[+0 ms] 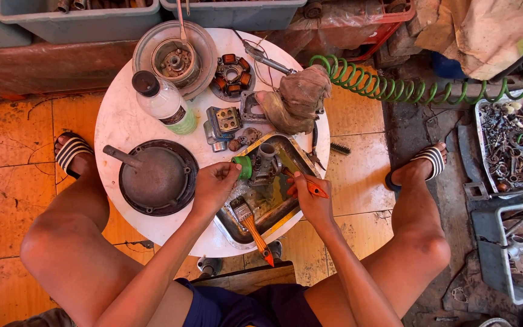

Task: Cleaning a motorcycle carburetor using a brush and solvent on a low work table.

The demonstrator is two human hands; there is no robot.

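Steadying the carburetor [266,166] in the metal tray [295,158], our left hand [213,184] pinches its green cap [244,168]; our right hand [311,197] grips an orange-handled tool [310,184] beside it, seemingly mid-cleaning; next needs careful scrubbing.

**Colours on the round table**

White table [116,121]; dull grey metal tray [286,213]; grey carburettor [266,165] with a green cap [244,167]; orange-handled brush [254,229]; orange screwdriver [310,183]; green coiled hose [394,88] far right; black-and-white striped sandals [71,151]; clear bottle [163,102], black cap.
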